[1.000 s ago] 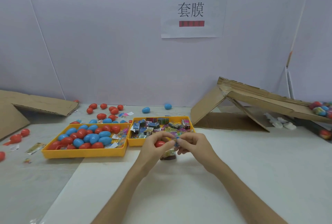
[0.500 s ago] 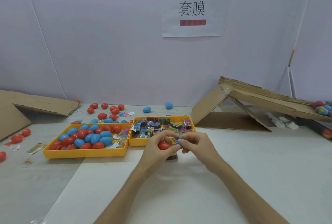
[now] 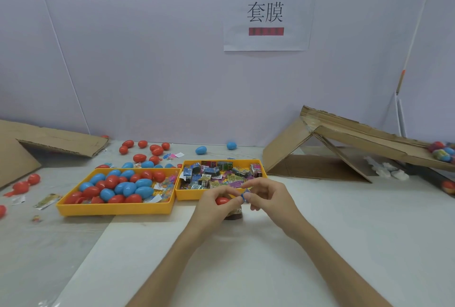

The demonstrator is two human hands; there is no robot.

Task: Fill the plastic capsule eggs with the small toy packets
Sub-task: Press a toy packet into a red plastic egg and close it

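Two hands are held together over the worktop (image 3: 246, 262), just before the tray (image 3: 187, 196) of packets. A red egg (image 3: 221, 200) is cupped in the left hand (image 3: 211, 208), its grip curled, seemingly steadied for filling. A blue piece (image 3: 244, 197), likely a packet, is pinched by the right hand (image 3: 269, 199).

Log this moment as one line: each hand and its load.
left hand: holds red egg | right hand: pinches blue item beside egg | packet tray: behind hands | egg tray: left of it
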